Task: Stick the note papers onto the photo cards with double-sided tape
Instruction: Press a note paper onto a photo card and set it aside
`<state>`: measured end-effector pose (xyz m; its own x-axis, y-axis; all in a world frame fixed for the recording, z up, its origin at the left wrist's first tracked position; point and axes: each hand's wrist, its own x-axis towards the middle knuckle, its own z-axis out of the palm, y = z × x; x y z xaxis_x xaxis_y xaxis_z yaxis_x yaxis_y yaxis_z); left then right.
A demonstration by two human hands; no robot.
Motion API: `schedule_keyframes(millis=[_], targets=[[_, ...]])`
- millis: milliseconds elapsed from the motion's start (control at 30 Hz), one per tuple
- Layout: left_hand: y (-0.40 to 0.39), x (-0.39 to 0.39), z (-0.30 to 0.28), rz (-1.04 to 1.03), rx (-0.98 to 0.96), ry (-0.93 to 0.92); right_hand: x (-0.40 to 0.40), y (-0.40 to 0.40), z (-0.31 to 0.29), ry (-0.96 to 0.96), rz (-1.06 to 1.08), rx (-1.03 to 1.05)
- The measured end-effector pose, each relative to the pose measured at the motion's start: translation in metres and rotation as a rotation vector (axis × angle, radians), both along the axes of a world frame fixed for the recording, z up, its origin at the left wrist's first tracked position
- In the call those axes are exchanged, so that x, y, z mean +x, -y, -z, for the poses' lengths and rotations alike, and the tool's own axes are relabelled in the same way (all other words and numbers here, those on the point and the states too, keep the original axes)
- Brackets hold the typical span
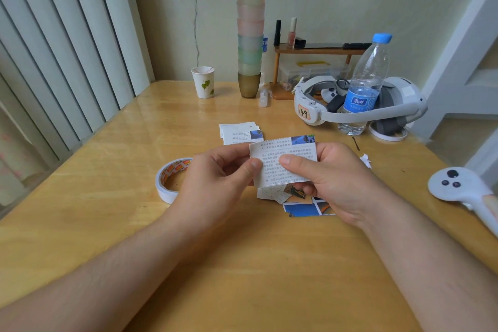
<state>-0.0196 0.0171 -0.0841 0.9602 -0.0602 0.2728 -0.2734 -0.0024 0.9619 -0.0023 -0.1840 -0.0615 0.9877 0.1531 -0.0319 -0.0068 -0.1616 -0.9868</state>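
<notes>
Printed white note paper [283, 163], lifted just right of the white double-sided tape roll [172, 179]; pinched by left hand [218, 175] and right hand [331, 178], thumbs pressing, probably seating it; colourful photo cards [304, 207] beneath.

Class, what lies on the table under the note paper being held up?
Under the note paper: a loose pile of cards, one blue. The right hand and paper cover the rest.

Soft, even daylight fills the scene and seems to come from the left, where the vertical blinds [54, 43] are bright. The surface [242, 264] shows pale glare near its far left part, and shadows are weak. The wide lens bends straight lines at the edges, but the centre is sharp.
</notes>
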Motion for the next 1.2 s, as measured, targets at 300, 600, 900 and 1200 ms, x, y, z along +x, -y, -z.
schedule_keyframes(millis=[300,600,900,1200], targets=[[0.000,0.002,0.000,0.076,-0.169,-0.093,-0.003,-0.005,0.001,0.091,-0.026,0.076],[0.002,0.000,0.001,0.110,-0.026,-0.051,-0.007,-0.014,0.005,0.127,-0.053,0.124],[0.000,-0.002,-0.002,-0.021,0.095,0.087,-0.010,-0.015,0.007,0.267,0.009,-0.053],[-0.003,-0.002,0.003,-0.042,0.221,0.104,-0.007,-0.012,0.009,0.370,-0.008,-0.285]])
